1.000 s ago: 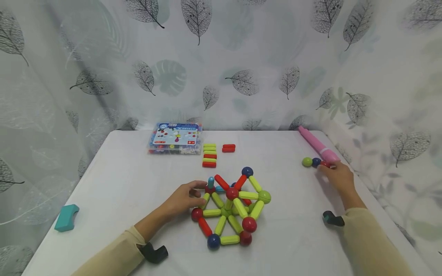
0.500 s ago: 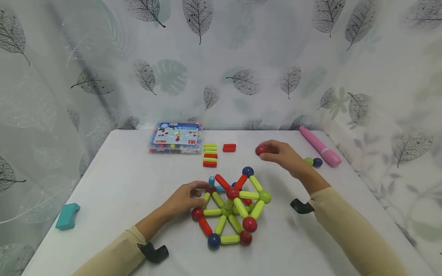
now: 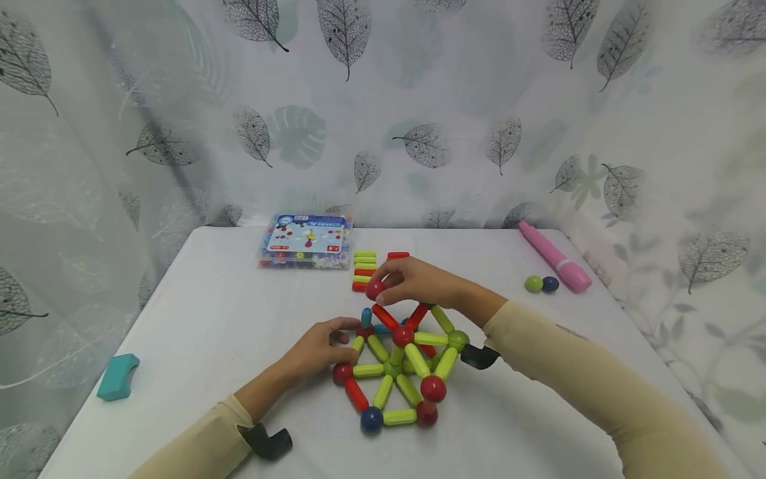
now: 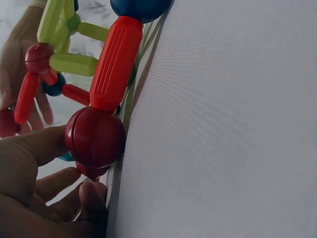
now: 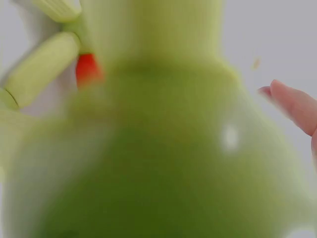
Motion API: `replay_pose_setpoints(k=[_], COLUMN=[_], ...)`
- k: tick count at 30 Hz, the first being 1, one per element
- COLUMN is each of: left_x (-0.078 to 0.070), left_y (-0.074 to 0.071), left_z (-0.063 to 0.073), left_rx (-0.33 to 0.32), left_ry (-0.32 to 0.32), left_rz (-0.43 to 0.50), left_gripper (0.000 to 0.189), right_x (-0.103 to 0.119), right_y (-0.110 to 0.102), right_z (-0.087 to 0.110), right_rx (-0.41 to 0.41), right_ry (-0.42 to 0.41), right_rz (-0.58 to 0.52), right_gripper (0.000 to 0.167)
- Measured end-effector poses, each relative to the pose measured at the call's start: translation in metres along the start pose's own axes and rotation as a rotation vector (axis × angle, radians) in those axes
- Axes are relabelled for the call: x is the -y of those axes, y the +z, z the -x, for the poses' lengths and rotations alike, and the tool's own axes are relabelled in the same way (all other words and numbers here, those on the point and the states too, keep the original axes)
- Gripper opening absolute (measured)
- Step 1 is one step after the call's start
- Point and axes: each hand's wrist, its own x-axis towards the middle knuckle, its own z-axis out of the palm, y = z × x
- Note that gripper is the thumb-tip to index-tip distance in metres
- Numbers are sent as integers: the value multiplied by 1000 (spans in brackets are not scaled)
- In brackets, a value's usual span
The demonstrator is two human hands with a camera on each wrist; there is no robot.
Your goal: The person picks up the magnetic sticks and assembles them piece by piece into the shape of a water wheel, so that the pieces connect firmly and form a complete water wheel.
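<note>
While the right hand [image 3: 419, 279] pinches a loose red ball [image 3: 375, 290] between thumb and fingers, the left hand [image 3: 317, 349] grips the left side of the ball-and-rod structure [image 3: 392, 367], fingers partly curled. The structure rests on the white bench [image 3: 209, 299]; the red ball appears just beyond an upward red rod [image 3: 384, 317], contact not determinable. Obscured: the structure's far blue joint, mostly behind the right wrist; some loose rods [image 3: 365, 259], partly behind the right hand. A blurred green sphere fills most of the right wrist view. Materials: glossy balls, visibly seamed; grooved rods, rounded ends. Container: clear plastic case [image 3: 308, 243], printed label on top, small multicoloured pieces inside, individually unreadable. A green ball [image 3: 534, 284] touches a blue ball [image 3: 550, 285] near a pink tube [image 3: 553, 256].
</note>
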Motion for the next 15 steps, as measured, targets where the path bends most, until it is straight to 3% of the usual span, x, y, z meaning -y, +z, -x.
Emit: replay_pose_setpoints(k=[10,15], left_x=[-1,0], left_y=[0,0], left_z=[1,1], left_rx=[-1,1], left_ry=[7,26], left_rz=[-13,-15], left_gripper=[60,60], right_x=[4,7], right_y=[11,18], right_z=[-5,-5], right_rx=[-6,-51], right_ry=[47,71], right_rz=[44,114], right_gripper=[37,39])
